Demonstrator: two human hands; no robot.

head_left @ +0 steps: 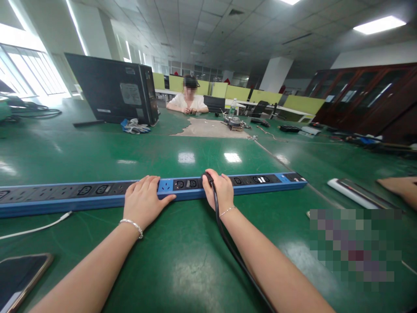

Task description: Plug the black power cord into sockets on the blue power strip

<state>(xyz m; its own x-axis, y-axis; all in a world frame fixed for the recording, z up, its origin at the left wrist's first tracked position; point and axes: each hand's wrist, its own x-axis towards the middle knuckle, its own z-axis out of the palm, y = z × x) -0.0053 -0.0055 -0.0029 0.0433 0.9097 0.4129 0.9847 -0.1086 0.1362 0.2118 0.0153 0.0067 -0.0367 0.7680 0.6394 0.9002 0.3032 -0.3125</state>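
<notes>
A long blue-and-black power strip [107, 200] lies across the table in front of me, with rows of sockets along its top. My left hand [145, 198] spans it, fingers bent over the far edge and thumb along the near side, beside a blue socket section. To the right, my right hand [221, 189] is closed round a black plug [206, 175] at the strip's sockets. Fingers hide the plug's front, so I cannot tell how far it sits in a socket. Its black power cord [224, 234] runs down along my right forearm.
A phone [22, 278] and a white cable [42, 228] lie at left. Behind the strip stand a black computer case [110, 91] and gloves [135, 126]. Another person [188, 102] sits opposite. At right are a white-and-black device [355, 193] and another person's hand [397, 189].
</notes>
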